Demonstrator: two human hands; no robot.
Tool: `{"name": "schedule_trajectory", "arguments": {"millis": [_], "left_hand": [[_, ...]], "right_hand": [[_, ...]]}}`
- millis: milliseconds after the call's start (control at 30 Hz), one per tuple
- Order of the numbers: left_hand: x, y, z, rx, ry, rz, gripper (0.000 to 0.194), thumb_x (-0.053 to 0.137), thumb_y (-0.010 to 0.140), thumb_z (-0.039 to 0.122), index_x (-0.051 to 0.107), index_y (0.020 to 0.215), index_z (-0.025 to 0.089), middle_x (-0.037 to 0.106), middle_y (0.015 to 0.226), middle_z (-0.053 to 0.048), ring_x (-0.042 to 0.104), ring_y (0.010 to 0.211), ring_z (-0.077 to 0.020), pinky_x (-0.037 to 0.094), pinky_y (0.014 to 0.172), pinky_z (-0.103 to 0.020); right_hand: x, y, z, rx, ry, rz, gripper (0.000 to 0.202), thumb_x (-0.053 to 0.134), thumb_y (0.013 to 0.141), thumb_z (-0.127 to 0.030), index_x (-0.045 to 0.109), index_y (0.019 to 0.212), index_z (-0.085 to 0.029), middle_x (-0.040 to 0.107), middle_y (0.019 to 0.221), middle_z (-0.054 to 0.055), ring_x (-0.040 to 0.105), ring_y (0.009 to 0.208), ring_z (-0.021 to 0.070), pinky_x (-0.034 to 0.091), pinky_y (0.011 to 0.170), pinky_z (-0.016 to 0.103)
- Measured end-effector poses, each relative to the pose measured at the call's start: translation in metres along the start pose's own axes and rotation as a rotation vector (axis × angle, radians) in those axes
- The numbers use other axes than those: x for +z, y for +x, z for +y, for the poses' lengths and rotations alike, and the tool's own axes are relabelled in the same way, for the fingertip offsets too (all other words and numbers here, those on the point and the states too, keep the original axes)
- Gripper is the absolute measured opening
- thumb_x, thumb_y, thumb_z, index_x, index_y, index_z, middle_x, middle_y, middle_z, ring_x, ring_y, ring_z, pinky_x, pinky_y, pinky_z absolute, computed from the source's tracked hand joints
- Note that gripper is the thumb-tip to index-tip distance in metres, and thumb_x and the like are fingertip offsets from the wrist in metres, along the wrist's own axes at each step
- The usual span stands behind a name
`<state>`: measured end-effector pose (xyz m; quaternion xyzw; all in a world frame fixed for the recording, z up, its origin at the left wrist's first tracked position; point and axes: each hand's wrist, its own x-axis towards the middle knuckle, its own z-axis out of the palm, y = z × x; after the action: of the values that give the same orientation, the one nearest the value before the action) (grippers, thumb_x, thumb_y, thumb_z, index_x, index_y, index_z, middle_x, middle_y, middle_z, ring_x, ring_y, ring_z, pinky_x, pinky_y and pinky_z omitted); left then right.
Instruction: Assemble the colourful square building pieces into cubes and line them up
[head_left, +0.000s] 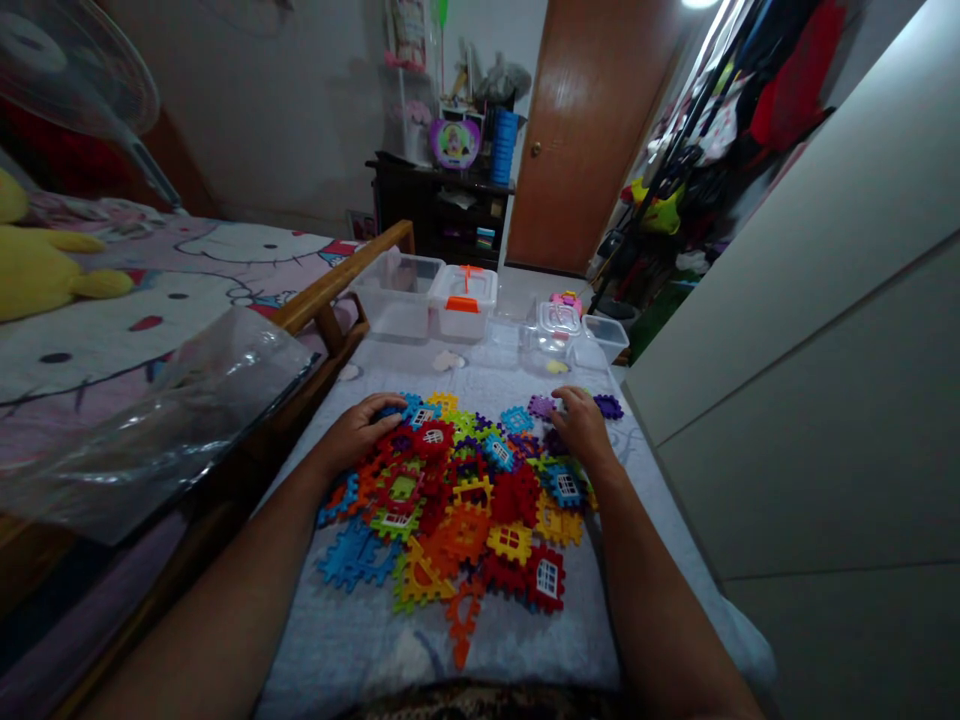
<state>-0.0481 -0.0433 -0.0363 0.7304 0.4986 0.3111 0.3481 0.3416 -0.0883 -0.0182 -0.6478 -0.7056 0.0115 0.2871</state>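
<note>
A pile of colourful plastic interlocking blocks (469, 535) with notched edges, in red, orange, yellow, green, blue and purple, lies spread on the light bed sheet. Some carry white window inserts. My left hand (365, 432) rests on the pile's far left edge, fingers stretched over blue and red blocks, holding none that I can see. At the far right edge, my right hand (581, 422) has its fingers apart and slightly bent beside a light purple block (541, 406). A dark purple block (608, 407) lies just beyond that hand.
Clear plastic bins stand at the far end: an open one (397, 300), a lidded one with orange clips (463, 305) and smaller boxes (559, 322). A wooden bed rail (345, 275) and plastic bag (202, 400) are left; a pale cabinet (810, 300) bounds the right.
</note>
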Motion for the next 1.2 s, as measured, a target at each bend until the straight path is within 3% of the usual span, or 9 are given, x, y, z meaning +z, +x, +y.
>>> {"name": "schedule_trajectory", "arguments": {"millis": [100, 200, 300, 400, 533, 733, 933, 1067, 1200], "left_hand": [[0.0, 0.0, -0.002, 0.009, -0.006, 0.001, 0.057, 0.059, 0.078, 0.07, 0.071, 0.105, 0.022, 0.067, 0.127, -0.009, 0.059, 0.123, -0.0301, 0.038, 0.113, -0.042], [0.001, 0.001, -0.005, 0.015, -0.015, 0.01, 0.057, 0.06, 0.077, 0.071, 0.072, 0.105, 0.022, 0.067, 0.127, -0.009, 0.059, 0.123, -0.0302, 0.039, 0.113, -0.042], [0.001, 0.001, -0.006, 0.016, -0.013, 0.008, 0.057, 0.06, 0.078, 0.07, 0.072, 0.106, 0.023, 0.067, 0.128, -0.008, 0.058, 0.124, -0.0305, 0.04, 0.112, -0.041], [0.0, 0.001, -0.007, 0.015, 0.004, -0.005, 0.056, 0.059, 0.079, 0.069, 0.071, 0.108, 0.022, 0.066, 0.13, -0.009, 0.058, 0.125, -0.0304, 0.039, 0.113, -0.042], [0.0, 0.002, -0.008, 0.01, 0.017, -0.012, 0.057, 0.058, 0.079, 0.069, 0.07, 0.109, 0.022, 0.065, 0.13, -0.009, 0.057, 0.126, -0.0305, 0.038, 0.114, -0.044], [0.0, 0.001, -0.007, 0.019, 0.024, -0.004, 0.055, 0.059, 0.079, 0.068, 0.071, 0.109, 0.023, 0.067, 0.128, -0.008, 0.059, 0.124, -0.0299, 0.04, 0.112, -0.042], [0.001, 0.002, -0.009, 0.026, 0.023, -0.003, 0.054, 0.058, 0.08, 0.066, 0.071, 0.109, 0.022, 0.067, 0.127, -0.009, 0.059, 0.124, -0.0294, 0.04, 0.112, -0.042], [0.0, 0.002, -0.007, 0.033, 0.029, 0.003, 0.055, 0.058, 0.079, 0.068, 0.071, 0.108, 0.023, 0.067, 0.127, -0.008, 0.059, 0.123, -0.0296, 0.041, 0.112, -0.042], [0.0, 0.001, -0.005, 0.019, 0.029, 0.006, 0.057, 0.058, 0.078, 0.07, 0.072, 0.107, 0.022, 0.067, 0.127, -0.008, 0.06, 0.122, -0.0303, 0.04, 0.112, -0.043]], "right_hand": [[-0.021, -0.004, 0.008, 0.087, -0.028, -0.068, 0.011, 0.057, 0.085, -0.021, 0.068, 0.085, -0.02, 0.07, 0.086, 0.008, 0.064, 0.082, 0.0222, 0.047, 0.078, 0.034], [-0.034, -0.01, 0.015, 0.17, -0.074, -0.2, 0.009, 0.061, 0.082, -0.024, 0.067, 0.077, -0.021, 0.069, 0.077, 0.005, 0.062, 0.071, 0.019, 0.041, 0.066, 0.029], [-0.032, -0.016, 0.019, 0.177, -0.11, -0.382, 0.008, 0.065, 0.08, -0.026, 0.067, 0.074, -0.021, 0.07, 0.075, 0.004, 0.06, 0.069, 0.0177, 0.036, 0.062, 0.027], [-0.023, -0.017, 0.018, 0.203, -0.139, -0.45, 0.005, 0.068, 0.077, -0.025, 0.067, 0.076, -0.02, 0.07, 0.077, 0.005, 0.058, 0.069, 0.0167, 0.034, 0.06, 0.026], [-0.019, -0.016, 0.015, 0.243, -0.096, -0.46, 0.006, 0.067, 0.076, -0.023, 0.064, 0.075, -0.018, 0.067, 0.077, 0.003, 0.056, 0.069, 0.0144, 0.033, 0.059, 0.025], [-0.022, -0.015, 0.01, 0.24, -0.015, -0.375, 0.009, 0.06, 0.071, -0.011, 0.058, 0.071, -0.019, 0.062, 0.072, 0.0, 0.053, 0.068, 0.0131, 0.033, 0.062, 0.023], [-0.019, -0.014, 0.011, 0.23, 0.055, -0.223, 0.012, 0.054, 0.073, -0.009, 0.059, 0.078, -0.019, 0.06, 0.071, -0.001, 0.054, 0.067, 0.0138, 0.036, 0.064, 0.024], [-0.018, -0.014, 0.017, 0.211, -0.016, -0.131, 0.013, 0.053, 0.075, -0.01, 0.062, 0.08, -0.018, 0.065, 0.083, 0.004, 0.057, 0.076, 0.0163, 0.041, 0.073, 0.026], [-0.021, -0.017, 0.017, 0.098, -0.076, -0.254, 0.016, 0.066, 0.077, -0.024, 0.067, 0.091, -0.016, 0.066, 0.098, 0.009, 0.059, 0.092, 0.0208, 0.043, 0.084, 0.029]]}}
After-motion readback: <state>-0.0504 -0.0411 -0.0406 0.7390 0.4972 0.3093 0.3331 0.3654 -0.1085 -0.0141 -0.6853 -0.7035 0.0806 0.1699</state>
